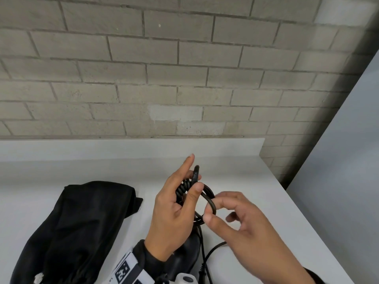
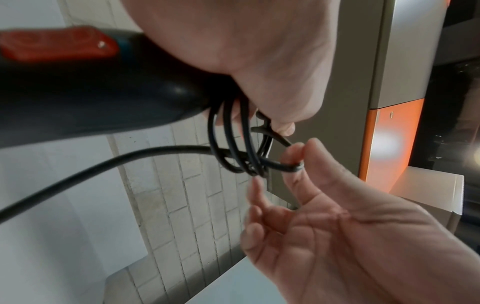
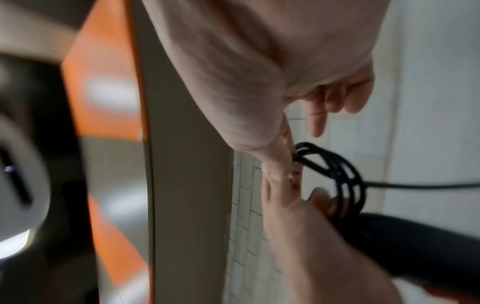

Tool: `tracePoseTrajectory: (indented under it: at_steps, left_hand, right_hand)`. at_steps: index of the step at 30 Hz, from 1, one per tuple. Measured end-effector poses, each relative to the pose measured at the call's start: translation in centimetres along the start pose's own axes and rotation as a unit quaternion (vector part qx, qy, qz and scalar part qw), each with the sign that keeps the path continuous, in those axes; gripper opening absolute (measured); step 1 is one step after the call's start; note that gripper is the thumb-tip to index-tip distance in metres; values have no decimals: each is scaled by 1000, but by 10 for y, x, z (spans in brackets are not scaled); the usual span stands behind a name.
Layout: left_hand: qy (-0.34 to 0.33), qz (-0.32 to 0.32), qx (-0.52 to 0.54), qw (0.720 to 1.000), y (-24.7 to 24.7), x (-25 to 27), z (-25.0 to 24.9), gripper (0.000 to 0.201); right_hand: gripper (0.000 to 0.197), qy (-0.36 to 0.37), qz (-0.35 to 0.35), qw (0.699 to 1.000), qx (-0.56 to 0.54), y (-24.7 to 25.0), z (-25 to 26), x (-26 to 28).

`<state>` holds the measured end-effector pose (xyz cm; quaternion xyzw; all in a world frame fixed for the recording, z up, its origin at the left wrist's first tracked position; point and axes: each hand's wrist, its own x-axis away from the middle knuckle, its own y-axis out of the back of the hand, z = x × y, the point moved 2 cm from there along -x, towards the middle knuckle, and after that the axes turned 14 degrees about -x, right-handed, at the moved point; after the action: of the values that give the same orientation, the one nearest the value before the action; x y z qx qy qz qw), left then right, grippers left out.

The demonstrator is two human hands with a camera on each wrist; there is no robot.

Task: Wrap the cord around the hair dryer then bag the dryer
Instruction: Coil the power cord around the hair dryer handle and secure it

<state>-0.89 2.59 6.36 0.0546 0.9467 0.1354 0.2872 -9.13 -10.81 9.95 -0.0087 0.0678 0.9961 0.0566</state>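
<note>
Step in hand: wrapping, not bagging. Left hand grips hair dryer handle with cord coils. Right hand just beside, pinches loop. Bag left of left hand, on table. Next likely: draw loose cord tight.
</note>
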Motion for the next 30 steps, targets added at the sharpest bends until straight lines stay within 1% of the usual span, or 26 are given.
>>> tracePoseTrajectory:
  at_steps: [1,2,4,8,10,11,12,13,15,16,17,18,19,20,21,22,23,24,25,26,27,28,29,30]
  left_hand:
    - [-4,0,-3,1000,0,0,0,46]
    - [-9,-2,-7,1000,1,-1,0,43]
    - [-14,-4,-11,1000,2,-1,1,39]
    - [-12,2,-16,1000,1,-1,2,35]
    - [-15,3,-21,1000,1,0,2,34]
    - [-19,3,-24,1000,1,1,1,33]
    - [-22,4,-28,999,1,1,1,33]
    - [-24,3,-29,999,1,1,1,33]
    - [-25,2,-25,999,1,1,1,32]
    - [-25,0,-20,999,1,1,0,32]
    - [-24,-2,-16,1000,2,0,-1,31]
    - [-23,-5,-12,1000,2,-1,-1,30]
    - [-23,-9,-9,1000,4,-2,0,29]
    - [-22,-14,-7,1000,5,-3,0,28]
    - [-19,-18,-6,1000,6,-4,1,28]
    - [-15,-21,-6,1000,7,-5,1,28]
    - [-11,-24,-5,1000,8,-6,1,28]
    - [-8,-27,-5,1000,9,-7,1,29]
    - [-5,-28,-5,1000,10,-8,2,29]
    - [-2,-28,-5,1000,11,-9,3,31]
    - [1,-30,-2,1000,12,-9,4,32]
    - [5,-33,0,999,13,-9,6,33]
    - [6,-33,-2,999,14,-9,6,34]
    - [6,-29,-7,1000,13,-8,5,33]
  right_hand:
    - [9,25,-17,999,38,0,1,2]
    - [10,40,-21,998,36,-1,2,3]
    - [14,57,-14,998,-6,-2,1,4]
    - [25,44,0,997,-64,3,4,4]
    - [28,27,-14,994,-103,4,8,4]
    - [29,9,-21,990,-139,6,9,4]
    - [30,-19,-21,981,-192,6,12,4]
    - [29,-58,-15,965,-256,7,14,4]
    - [29,-145,3,916,-373,10,17,5]
    - [29,-180,19,891,-416,14,17,6]
    - [28,-200,42,872,-445,18,17,6]
    - [28,-205,66,860,-463,23,16,7]
    - [29,-190,94,859,-465,27,14,7]
    - [29,-160,128,868,-452,32,10,6]
    - [26,-120,165,874,-440,34,6,6]
    - [19,-76,192,872,-444,37,1,6]
    - [12,-36,204,863,-461,37,-4,7]
    - [6,-18,208,846,-491,39,-14,7]
    - [12,-21,212,827,-521,43,-22,9]
    - [18,-29,230,815,-531,46,-28,13]
    - [19,-64,250,816,-517,47,-30,16]
    - [13,-94,256,849,-453,49,-28,17]
    - [13,-122,251,890,-359,57,-29,16]
    - [26,-149,277,915,-253,67,-34,16]
